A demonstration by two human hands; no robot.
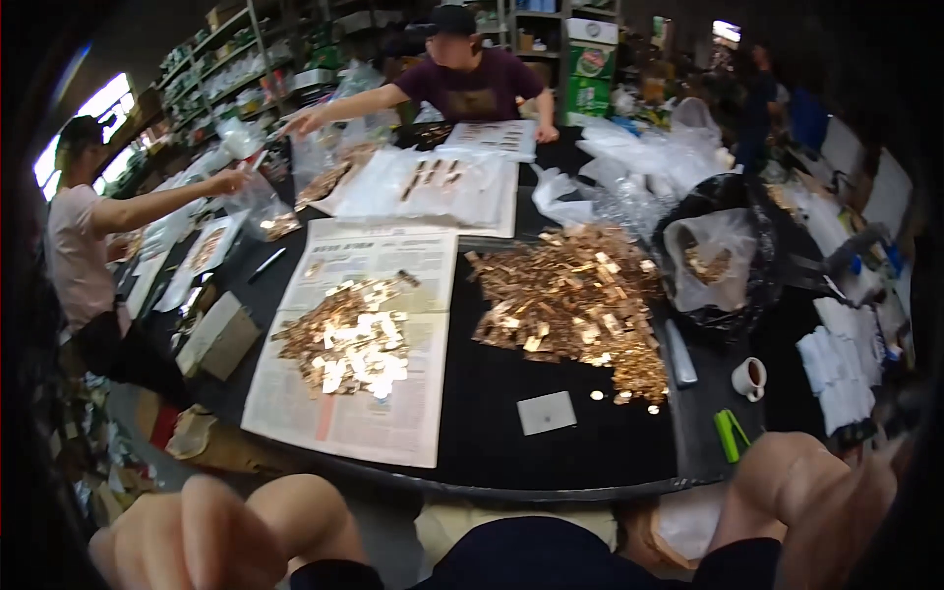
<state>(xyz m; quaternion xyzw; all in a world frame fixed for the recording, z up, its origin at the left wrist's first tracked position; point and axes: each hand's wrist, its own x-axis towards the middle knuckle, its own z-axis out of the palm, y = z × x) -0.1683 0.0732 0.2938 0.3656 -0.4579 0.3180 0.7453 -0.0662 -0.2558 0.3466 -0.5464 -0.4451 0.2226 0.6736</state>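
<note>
Both my hands are raised at the lower edge, short of the table's near edge and apart from everything on it. My left hand (192, 536) is blurred at the lower left, with fingers that look bent. My right hand (836, 511), smeared by motion, is at the lower right, nearest a bright green handheld tool (731, 436). A heap of shiny copper-coloured metal pieces (359, 339) lies on a newspaper sheet (379, 438). To its right, a larger heap of similar pieces (565, 290) spreads over the black table (472, 433). A small pale card (547, 413) lies in front of it.
A cup (749, 381) stands at the right edge, near a black plastic bag (693, 205) with a clear bag inside. Clear plastic bags (649, 147) crowd the far right. One person (482, 79) reaches across the far side; another person (84, 226) holds a bag at left.
</note>
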